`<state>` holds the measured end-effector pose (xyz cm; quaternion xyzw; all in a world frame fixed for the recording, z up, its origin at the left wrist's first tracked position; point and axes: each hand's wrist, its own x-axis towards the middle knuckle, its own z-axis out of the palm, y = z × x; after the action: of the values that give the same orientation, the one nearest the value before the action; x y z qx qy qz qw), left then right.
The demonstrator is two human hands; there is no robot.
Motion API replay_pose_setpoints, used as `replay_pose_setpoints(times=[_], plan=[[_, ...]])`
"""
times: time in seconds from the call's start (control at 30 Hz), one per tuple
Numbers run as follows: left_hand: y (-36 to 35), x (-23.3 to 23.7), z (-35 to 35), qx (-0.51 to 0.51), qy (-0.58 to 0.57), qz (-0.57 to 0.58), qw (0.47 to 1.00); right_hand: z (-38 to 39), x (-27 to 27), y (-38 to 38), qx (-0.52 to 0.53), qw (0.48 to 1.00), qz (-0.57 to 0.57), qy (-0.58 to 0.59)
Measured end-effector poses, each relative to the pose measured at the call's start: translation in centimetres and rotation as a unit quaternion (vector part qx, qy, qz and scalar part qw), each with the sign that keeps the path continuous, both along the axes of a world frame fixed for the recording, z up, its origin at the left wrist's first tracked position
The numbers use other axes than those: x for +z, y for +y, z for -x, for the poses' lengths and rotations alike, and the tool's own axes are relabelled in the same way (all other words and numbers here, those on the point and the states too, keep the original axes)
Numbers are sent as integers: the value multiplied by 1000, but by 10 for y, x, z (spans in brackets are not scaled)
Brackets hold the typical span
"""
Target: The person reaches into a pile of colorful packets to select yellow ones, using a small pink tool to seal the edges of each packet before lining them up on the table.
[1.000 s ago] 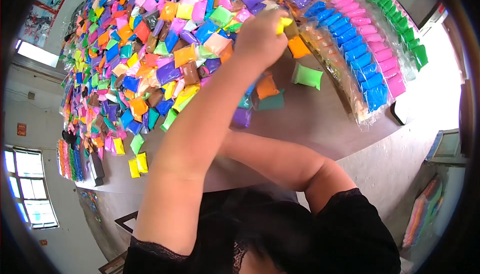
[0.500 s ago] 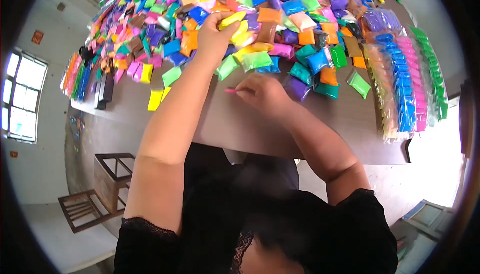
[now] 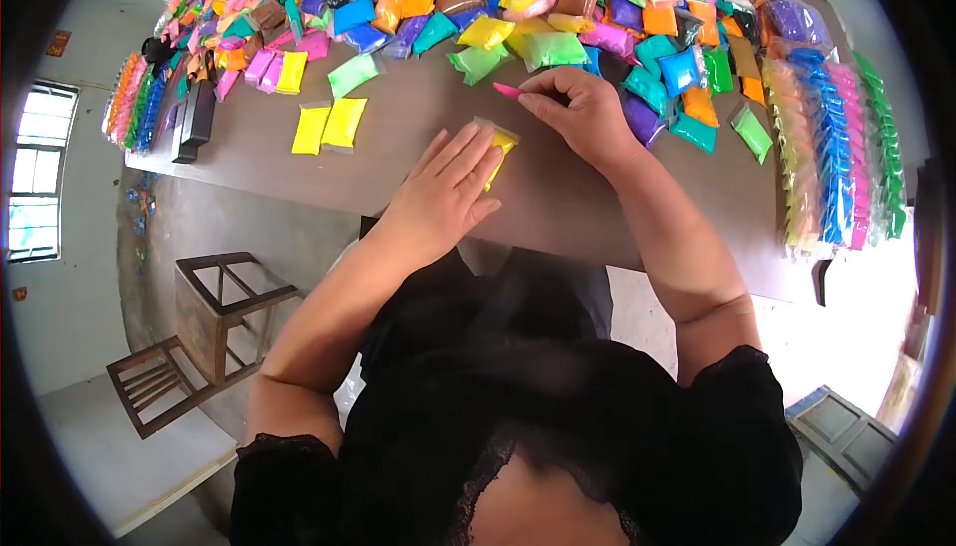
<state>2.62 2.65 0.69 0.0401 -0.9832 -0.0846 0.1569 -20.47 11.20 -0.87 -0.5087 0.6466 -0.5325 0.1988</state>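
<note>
- Wooden chair (image 3: 199, 337): set below and far left of the small yellow clear-wrapped packet (image 3: 505, 137); partly cut off by the brown tabletop (image 3: 558, 217).
- Black oblong box (image 3: 194, 120): far left of that packet; detail not made out.
- Two flat yellow sachets (image 3: 329, 128): left of it, laid side by side.
- Left hand (image 3: 443, 192): laid flat on the packet, fingers straight and spread; most of the packet is hidden beneath.
- Right hand (image 3: 583, 113): just right of the packet, fingers pinched on a thin pink sliver (image 3: 508, 91), kind unclear.
- Heap of many-coloured sachets (image 3: 597, 8): beyond the packet, cut off at the edge.
</note>
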Motion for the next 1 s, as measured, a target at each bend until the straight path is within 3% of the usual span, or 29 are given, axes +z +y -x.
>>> replay_pose_setpoints(times=[0.07,0.23,0.3,0.37,0.53,0.63,0.67,0.8,0.9,0.97,1.0], plan=[[-3,-3,3,3,34,15,999,-3,1,0,13,1000,-16,-5],[-3,-24,9,26,126,-72,989,-10,12,5,41,997,-57,22],[0,-21,8,33,130,-71,988,-13,10,6,104,986,-7,130],[1,-21,9,38,132,-69,988,-20,5,3,105,984,7,145],[-1,-22,10,31,137,-65,988,-4,-1,-7,-19,964,10,265],[1,-18,10,36,127,-66,989,-3,5,0,13,985,37,167],[1,-18,11,33,124,-68,989,-5,5,0,76,974,71,204],[2,-15,11,39,116,-77,990,-18,-3,-3,72,979,31,188],[1,-13,12,43,117,-73,990,-5,-8,-13,48,966,-4,254],[-3,-8,9,46,116,-62,990,0,-6,-9,37,991,-15,126],[-9,0,6,24,95,0,995,3,-8,-8,25,994,3,103]])
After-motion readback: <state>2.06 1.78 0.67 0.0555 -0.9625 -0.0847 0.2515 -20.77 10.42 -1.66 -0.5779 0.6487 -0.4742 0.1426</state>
